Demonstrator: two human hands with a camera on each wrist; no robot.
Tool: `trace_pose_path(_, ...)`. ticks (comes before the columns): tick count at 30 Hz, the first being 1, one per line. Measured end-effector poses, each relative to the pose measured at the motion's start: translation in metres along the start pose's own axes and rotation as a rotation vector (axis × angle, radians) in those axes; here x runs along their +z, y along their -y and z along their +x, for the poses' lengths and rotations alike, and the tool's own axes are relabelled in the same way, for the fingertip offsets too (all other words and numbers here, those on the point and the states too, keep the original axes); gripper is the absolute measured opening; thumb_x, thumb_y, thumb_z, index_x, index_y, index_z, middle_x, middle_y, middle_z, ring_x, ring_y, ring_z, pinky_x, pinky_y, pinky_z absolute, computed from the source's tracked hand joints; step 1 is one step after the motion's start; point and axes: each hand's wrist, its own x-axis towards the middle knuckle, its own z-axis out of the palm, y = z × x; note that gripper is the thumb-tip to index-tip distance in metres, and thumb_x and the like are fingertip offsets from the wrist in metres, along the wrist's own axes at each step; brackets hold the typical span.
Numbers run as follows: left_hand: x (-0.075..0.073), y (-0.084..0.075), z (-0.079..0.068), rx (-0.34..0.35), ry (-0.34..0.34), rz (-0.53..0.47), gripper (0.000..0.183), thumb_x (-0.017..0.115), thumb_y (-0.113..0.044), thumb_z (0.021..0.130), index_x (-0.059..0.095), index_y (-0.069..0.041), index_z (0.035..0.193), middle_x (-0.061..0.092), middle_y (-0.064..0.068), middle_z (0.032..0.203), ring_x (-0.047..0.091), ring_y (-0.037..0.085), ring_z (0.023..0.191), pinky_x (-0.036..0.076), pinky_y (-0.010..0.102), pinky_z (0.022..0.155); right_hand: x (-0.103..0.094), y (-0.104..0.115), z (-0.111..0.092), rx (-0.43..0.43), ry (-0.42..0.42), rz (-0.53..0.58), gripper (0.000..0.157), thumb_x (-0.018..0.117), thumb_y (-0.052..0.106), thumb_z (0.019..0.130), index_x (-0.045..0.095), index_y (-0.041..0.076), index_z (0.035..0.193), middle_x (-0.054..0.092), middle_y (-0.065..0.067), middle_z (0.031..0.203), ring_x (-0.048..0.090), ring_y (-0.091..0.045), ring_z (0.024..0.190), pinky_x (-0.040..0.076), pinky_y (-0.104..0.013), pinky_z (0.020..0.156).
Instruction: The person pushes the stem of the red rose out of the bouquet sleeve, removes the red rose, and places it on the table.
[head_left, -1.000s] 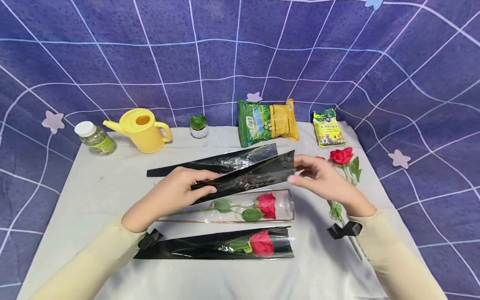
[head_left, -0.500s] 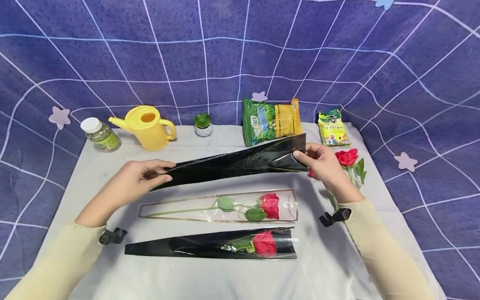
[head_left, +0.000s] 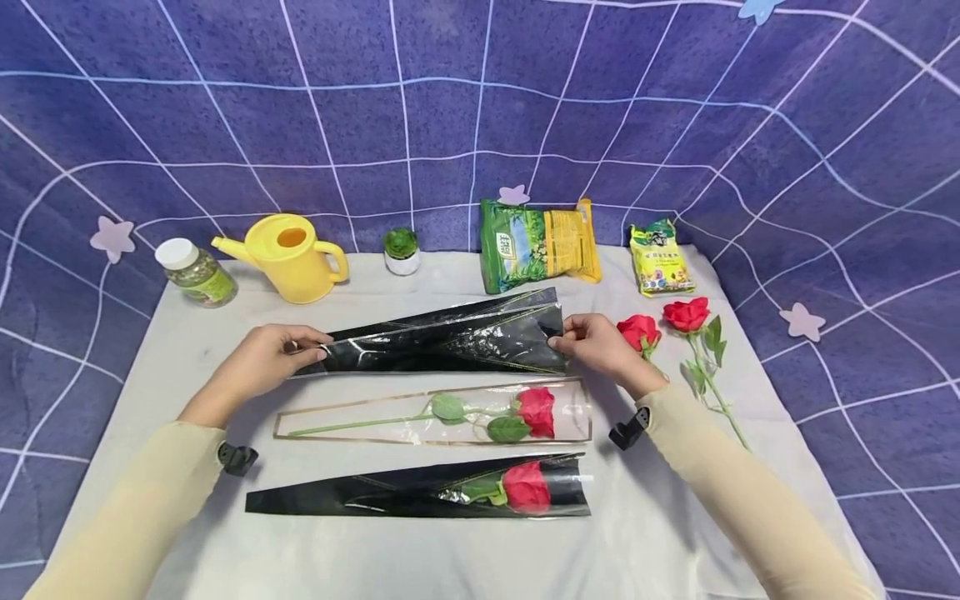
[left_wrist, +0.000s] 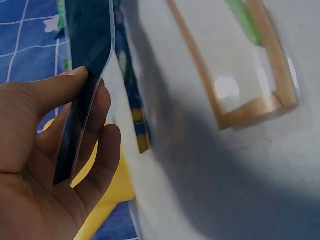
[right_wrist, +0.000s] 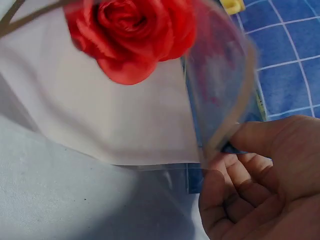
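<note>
My left hand (head_left: 262, 367) pinches the narrow end of a black flower sleeve (head_left: 442, 343), thumb over it and fingers beneath in the left wrist view. At the wide right end, my right hand (head_left: 596, 342) grips the edge between thumb and fingers. This sleeve has a shiny clear front and overlaps a second black sleeve (head_left: 517, 302) behind it. Nearer me lies a clear sleeve with a gold border (head_left: 337, 410), a red rose (head_left: 536, 412) inside. In front of that, a third black sleeve (head_left: 322, 498) holds another rose (head_left: 527, 487).
Two loose roses, one with its bloom (head_left: 639, 332) beside my right wrist, the other (head_left: 686, 314) farther right, lie on the white cloth. Along the back stand a jar (head_left: 198, 275), yellow watering can (head_left: 296, 262), potted plant (head_left: 401, 252), green-yellow bag (head_left: 538, 246) and small yellow packet (head_left: 660, 260).
Over the last second my left hand slid to the sleeve's narrow end and my right hand took its wide end. Since half a second ago, the sleeve has come left, its wide end lower.
</note>
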Motion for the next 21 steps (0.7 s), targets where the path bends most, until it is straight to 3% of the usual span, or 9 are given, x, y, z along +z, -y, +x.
trace_pose_path(6, 0.007, 0.002, 0.001, -0.013, 0.017, 0.045, 0.021, 0.067, -0.024, 0.088, 0.07, -0.017, 0.108, 0.068, -0.003, 0.093, 0.06, 0.018, 0.085, 0.046, 0.042, 0.074, 0.0, -0.004, 0.002, -0.002, 0.033, -0.084, 0.018, 0.067, 0.016, 0.088, 0.063, -0.001, 0.093, 0.064, -0.009, 0.077, 0.056, -0.017, 0.064, 0.046, -0.03, 0.062)
trace_pose_path(12, 0.011, -0.02, -0.009, -0.001, -0.082, 0.172, 0.034, 0.065, -0.032, 0.089, 0.063, -0.016, 0.12, 0.058, 0.006, 0.115, 0.054, 0.03, 0.103, 0.041, 0.052, 0.082, -0.015, 0.009, -0.014, -0.045, -0.022, -0.231, 0.038, 0.065, 0.03, 0.089, 0.062, 0.004, 0.118, 0.066, -0.008, 0.102, 0.062, -0.023, 0.088, 0.048, -0.037, 0.076)
trace_pose_path(15, 0.021, -0.041, -0.018, 0.08, -0.111, 0.221, 0.035, 0.066, -0.031, 0.088, 0.062, -0.017, 0.121, 0.057, 0.004, 0.118, 0.053, 0.028, 0.107, 0.041, 0.051, 0.085, -0.019, 0.022, -0.028, -0.156, -0.018, -0.237, 0.041, 0.065, 0.031, 0.089, 0.06, 0.008, 0.122, 0.063, -0.007, 0.113, 0.061, -0.024, 0.095, 0.048, -0.038, 0.077)
trace_pose_path(17, 0.031, -0.057, -0.024, 0.158, -0.106, 0.253, 0.036, 0.066, -0.031, 0.088, 0.062, -0.017, 0.121, 0.057, 0.003, 0.12, 0.054, 0.027, 0.107, 0.043, 0.05, 0.084, -0.016, 0.028, -0.038, -0.274, 0.019, -0.261, 0.041, 0.066, 0.031, 0.089, 0.059, 0.011, 0.124, 0.06, -0.004, 0.118, 0.059, -0.023, 0.099, 0.049, -0.037, 0.078)
trace_pose_path(21, 0.055, -0.082, -0.034, 0.296, -0.057, 0.337, 0.041, 0.068, -0.031, 0.085, 0.061, -0.017, 0.123, 0.056, 0.005, 0.125, 0.053, 0.027, 0.109, 0.044, 0.048, 0.085, 0.003, 0.036, -0.056, -0.51, 0.096, -0.42, 0.046, 0.07, 0.031, 0.085, 0.058, 0.012, 0.125, 0.056, -0.001, 0.123, 0.054, -0.019, 0.11, 0.046, -0.038, 0.086)
